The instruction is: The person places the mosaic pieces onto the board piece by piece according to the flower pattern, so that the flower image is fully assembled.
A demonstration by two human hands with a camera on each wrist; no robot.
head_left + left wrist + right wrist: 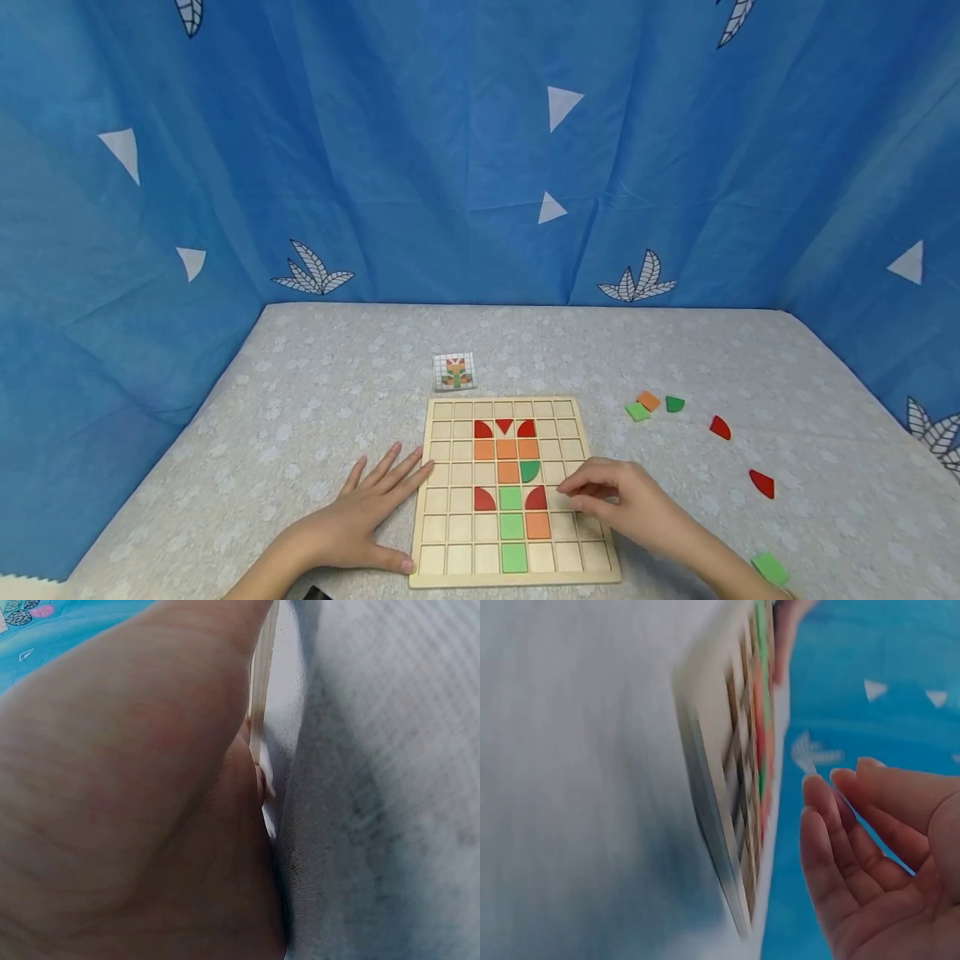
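A wooden grid board (436, 528) lies flat on the table, with red, orange and green tiles set in its middle cells. Along its left edge, my left hand (351, 528) rests with fingers spread, fingertips and thumb at the frame. My right hand (633, 507) hovers over the board's right side, beside a red quarter-round tile (536, 499) and an orange square tile (537, 526). Its fingers are loosely bent, and the right wrist view shows nothing between thumb and fingers (823, 851). The left wrist view is mostly filled by my palm (127, 772).
Behind the board lies a small pattern card (453, 372). Loose tiles are scattered to the right: an orange square (648, 401), a green square (637, 412), a green quarter-round (675, 404), red quarter-rounds (762, 483) and another green square (770, 569). Blue curtain (465, 167) surrounds the table.
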